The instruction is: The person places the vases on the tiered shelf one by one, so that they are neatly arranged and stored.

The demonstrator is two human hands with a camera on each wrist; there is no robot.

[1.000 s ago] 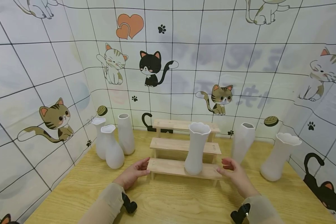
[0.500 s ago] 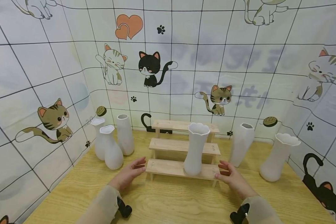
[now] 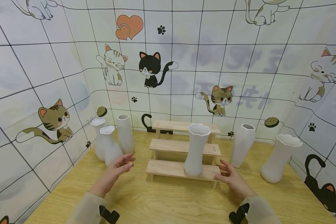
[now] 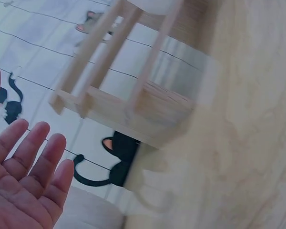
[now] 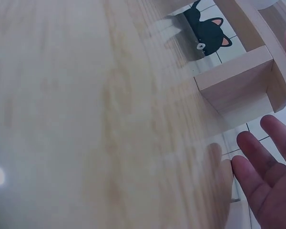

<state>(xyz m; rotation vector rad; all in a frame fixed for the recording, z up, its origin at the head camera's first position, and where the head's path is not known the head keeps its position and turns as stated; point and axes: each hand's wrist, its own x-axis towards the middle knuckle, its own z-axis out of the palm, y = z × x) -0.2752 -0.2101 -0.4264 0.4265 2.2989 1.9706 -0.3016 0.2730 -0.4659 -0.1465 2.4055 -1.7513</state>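
Observation:
A three-step wooden stand point(image 3: 168, 168) rests on the table, with a tall white scalloped-rim vase point(image 3: 195, 152) upright on its lowest step. My left hand point(image 3: 113, 172), fingers extended and nothing in it, is in front of the white teardrop-shaped vase point(image 3: 109, 144) and hides part of its base; whether they touch I cannot tell. In the left wrist view its palm and spread fingers point(image 4: 50, 157) show. Beside the right end of the lowest step is my right hand point(image 3: 233, 180), its fingers loosely bent and holding nothing. The right wrist view shows those fingers point(image 5: 250, 167) close to the stand's leg.
Behind my left hand stand a white wavy-rim vase point(image 3: 99, 149) and a white cylindrical vase point(image 3: 126, 133). To the right of the stand are a faceted white vase point(image 3: 243, 144) and another scalloped vase point(image 3: 277, 161). A cat-print wall sheet point(image 3: 184, 31) encloses the wooden table point(image 3: 168, 202).
My left hand has drawn away from the stand's left end and moved left to the teardrop-shaped vase. The right hand has shifted only slightly near the stand's right end.

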